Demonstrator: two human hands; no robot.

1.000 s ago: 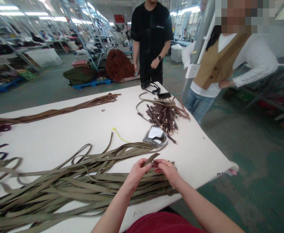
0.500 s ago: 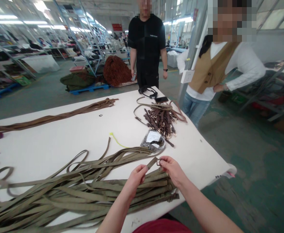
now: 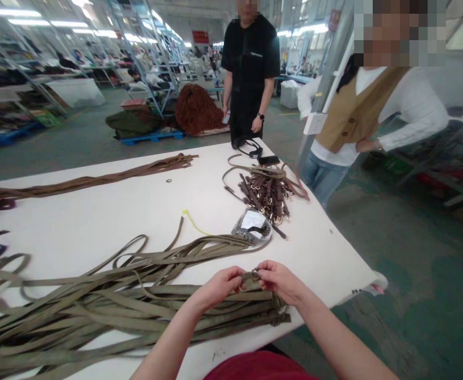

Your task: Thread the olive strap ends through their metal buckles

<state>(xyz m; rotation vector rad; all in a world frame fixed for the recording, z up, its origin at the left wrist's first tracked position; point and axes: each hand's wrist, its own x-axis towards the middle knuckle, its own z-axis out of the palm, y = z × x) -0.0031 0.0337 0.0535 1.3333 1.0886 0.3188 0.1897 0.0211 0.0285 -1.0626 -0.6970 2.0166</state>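
Observation:
My left hand [image 3: 225, 281] is closed in a pinch on an olive webbing strap [image 3: 249, 276] near its end. Opposite it, my right hand [image 3: 278, 279] pinches a small metal buckle [image 3: 256, 272] at that strap end. Whether the strap runs through the buckle is hard to make out, as fingers cover part of it. Under both hands lies a long bundle of olive straps [image 3: 136, 311], several with buckles at their right ends. Just beyond the hands sits a clear plastic bag [image 3: 239, 230] of dark small parts with a white label.
Dark brown straps with gold-coloured hardware [image 3: 269, 192] are piled at the far right of the white table [image 3: 200, 195]. Brown straps [image 3: 97, 181] lie along the far edge. Two people stand beyond the table, near a metal post [image 3: 314, 100]. A loose buckle [image 3: 169, 181] lies mid-table.
My left hand has turned, its wrist now more to the left, and the strap end has come level between my hands. The right hand keeps its pinch. The view has shifted slightly.

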